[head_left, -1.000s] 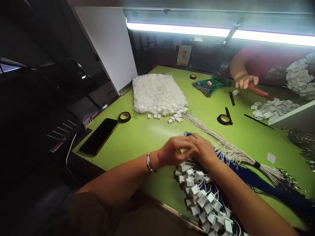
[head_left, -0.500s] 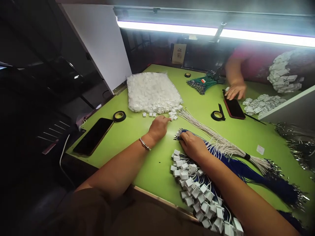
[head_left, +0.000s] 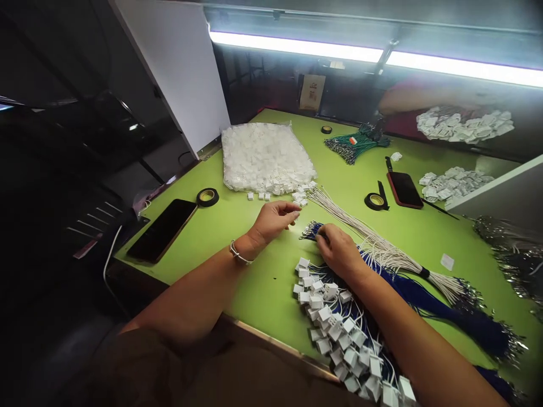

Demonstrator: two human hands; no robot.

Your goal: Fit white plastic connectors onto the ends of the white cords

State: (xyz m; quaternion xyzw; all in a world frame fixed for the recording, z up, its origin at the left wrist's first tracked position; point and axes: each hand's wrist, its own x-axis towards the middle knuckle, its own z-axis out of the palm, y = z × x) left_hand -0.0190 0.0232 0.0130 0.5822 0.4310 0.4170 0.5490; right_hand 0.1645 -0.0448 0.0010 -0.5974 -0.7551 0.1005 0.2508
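Observation:
My left hand (head_left: 275,218) hovers over the green table (head_left: 237,226) with its fingers curled in a pinch on a small white connector, just short of the loose white connectors (head_left: 299,196). My right hand (head_left: 339,249) rests on the tips of the blue wire bundle (head_left: 416,294), fingers closed on the wire ends. A bundle of white wires (head_left: 382,246) lies beside the blue one. A heap of finished wires with white connectors (head_left: 339,328) lies under my right forearm.
A big bag of white connectors (head_left: 265,155) lies at the back left. Two tape rolls (head_left: 207,196) (head_left: 375,200), a black phone (head_left: 163,229), a red-cased phone (head_left: 404,188), green wires (head_left: 354,144) and more connector heaps (head_left: 453,182) lie around. Another person's arm (head_left: 407,102) shows far back.
My left hand went out to the loose connectors and has drawn back a little, pinched. My right hand moved onto the blue wire tips. The other person's hand has withdrawn from the table.

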